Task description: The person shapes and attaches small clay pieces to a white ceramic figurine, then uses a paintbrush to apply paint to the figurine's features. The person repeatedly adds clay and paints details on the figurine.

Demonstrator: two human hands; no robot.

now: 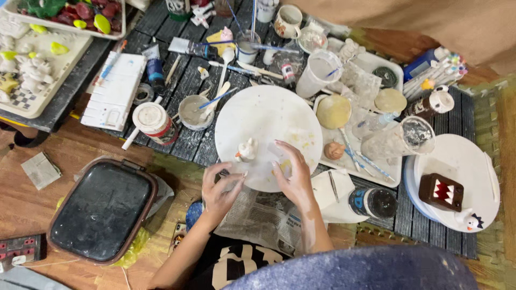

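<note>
Nearest, the left hand pinches a small dark object, too small to identify; the right hand rests open, fingers spread, on the near edge of the round white board, beside a small white figurine. Farther along the dark slatted surface, a red-labelled white tub and blue paint tube.

One head-worn camera looks almost straight down from above. It sits fairly near the dark slatted wooden table, with the person's lap at the bottom edge.
</note>
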